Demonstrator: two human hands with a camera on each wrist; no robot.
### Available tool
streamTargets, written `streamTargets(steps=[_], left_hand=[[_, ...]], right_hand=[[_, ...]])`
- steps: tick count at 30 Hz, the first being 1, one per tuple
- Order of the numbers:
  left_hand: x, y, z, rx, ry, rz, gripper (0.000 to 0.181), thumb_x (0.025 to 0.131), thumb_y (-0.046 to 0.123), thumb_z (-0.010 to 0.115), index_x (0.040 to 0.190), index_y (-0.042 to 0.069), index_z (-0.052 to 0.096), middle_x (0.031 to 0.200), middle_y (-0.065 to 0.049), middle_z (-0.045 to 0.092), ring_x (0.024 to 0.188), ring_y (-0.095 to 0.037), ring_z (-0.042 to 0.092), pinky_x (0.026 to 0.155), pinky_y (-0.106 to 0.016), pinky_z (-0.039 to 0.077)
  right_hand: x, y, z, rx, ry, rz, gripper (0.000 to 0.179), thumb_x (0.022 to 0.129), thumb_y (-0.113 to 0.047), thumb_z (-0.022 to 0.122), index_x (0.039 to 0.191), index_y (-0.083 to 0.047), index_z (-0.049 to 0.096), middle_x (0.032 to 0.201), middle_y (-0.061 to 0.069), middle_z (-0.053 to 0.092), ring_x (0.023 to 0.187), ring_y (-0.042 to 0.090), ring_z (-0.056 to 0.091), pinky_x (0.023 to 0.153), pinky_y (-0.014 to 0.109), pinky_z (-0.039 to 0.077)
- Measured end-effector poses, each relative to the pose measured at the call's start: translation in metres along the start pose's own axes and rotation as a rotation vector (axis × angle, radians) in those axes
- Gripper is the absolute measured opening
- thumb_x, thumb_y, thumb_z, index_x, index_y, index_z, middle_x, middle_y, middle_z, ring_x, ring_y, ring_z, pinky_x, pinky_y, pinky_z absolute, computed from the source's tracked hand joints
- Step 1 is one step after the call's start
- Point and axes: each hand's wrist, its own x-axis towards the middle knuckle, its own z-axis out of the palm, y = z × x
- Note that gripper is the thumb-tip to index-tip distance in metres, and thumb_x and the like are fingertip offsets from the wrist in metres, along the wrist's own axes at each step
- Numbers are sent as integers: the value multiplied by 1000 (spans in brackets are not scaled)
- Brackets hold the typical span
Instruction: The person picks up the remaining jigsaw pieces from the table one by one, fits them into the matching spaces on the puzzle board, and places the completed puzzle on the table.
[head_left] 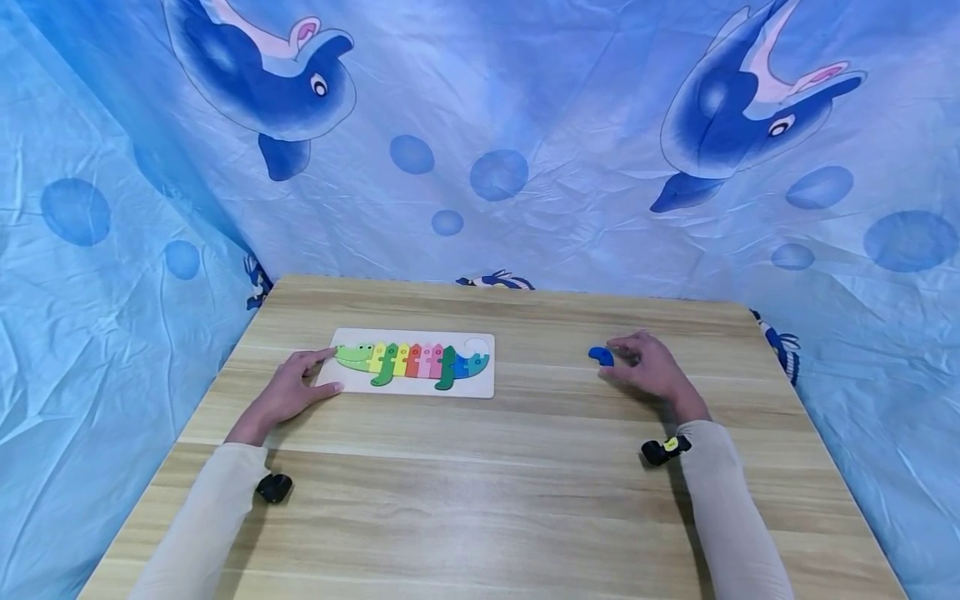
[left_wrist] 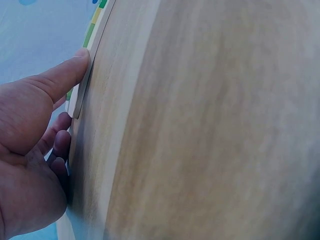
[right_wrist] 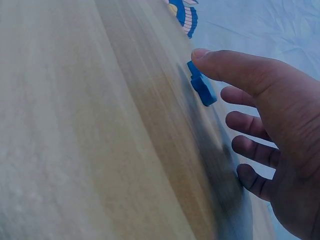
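A white wooden puzzle board [head_left: 412, 388] lies on the table, set with a colourful crocodile [head_left: 412, 362] of several pieces. A curled recess [head_left: 476, 344] shows bare at the tail end. My left hand [head_left: 288, 387] holds the board's left end, thumb at the near edge and index finger by the crocodile's snout. In the left wrist view, the thumb [left_wrist: 70, 72] lies against the board's edge. To the right, a curved blue puzzle piece [head_left: 600, 356] sits between the spread thumb and index finger of my right hand [head_left: 648, 367]. The right thumb [right_wrist: 225, 65] overlaps that piece in its wrist view.
The wood-grain table [head_left: 465, 492] reaches back to a blue curtain [head_left: 555, 225] printed with dolphins, which also hangs at both sides. Black wrist cameras sit at the left cuff [head_left: 274, 488] and the right cuff [head_left: 664, 452].
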Motion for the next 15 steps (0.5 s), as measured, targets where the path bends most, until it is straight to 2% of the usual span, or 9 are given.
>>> streamTargets(steps=[15], left_hand=[[-1, 2, -1, -19, 12, -1, 77, 94, 32, 76, 156, 2, 39, 153, -34, 32, 136, -53, 37, 111, -67, 31]], right_hand=[[4, 0, 3, -15, -5, -3, 56, 88, -39, 82, 127, -1, 70, 112, 16, 65, 102, 32, 61, 89, 51, 52]])
